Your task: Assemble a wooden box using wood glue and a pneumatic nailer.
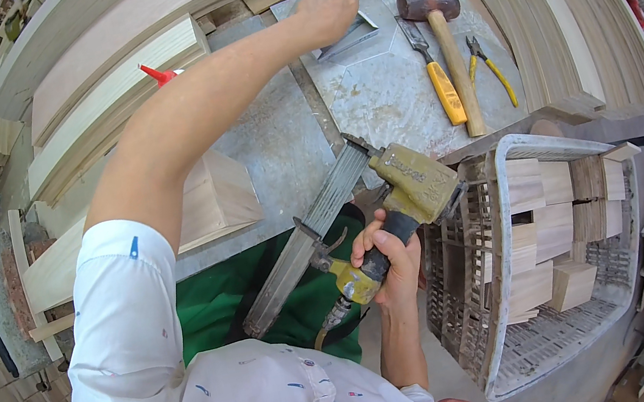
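Observation:
My right hand (391,262) is wrapped round the black grip of a yellow-green pneumatic nail gun (421,183). The gun's long grey magazine (287,272) slants down to the left in front of my body, and an air fitting (338,314) shows at the handle's end. My left arm stretches across the metal-topped bench (276,136). At its far part my left hand (328,17) is closed over some silvery, channel-shaped metal strips (352,39). Its fingertips are hidden, so whether a strip is in them cannot be made out.
Right of the strips lie a mallet (446,50), a yellow-handled chisel (444,89) and pliers (493,72). A plastic crate (512,253) holds several wooden blocks. Stacked boards (564,12) line the right; more boards (130,41) and a wooden box piece (216,194) are at left.

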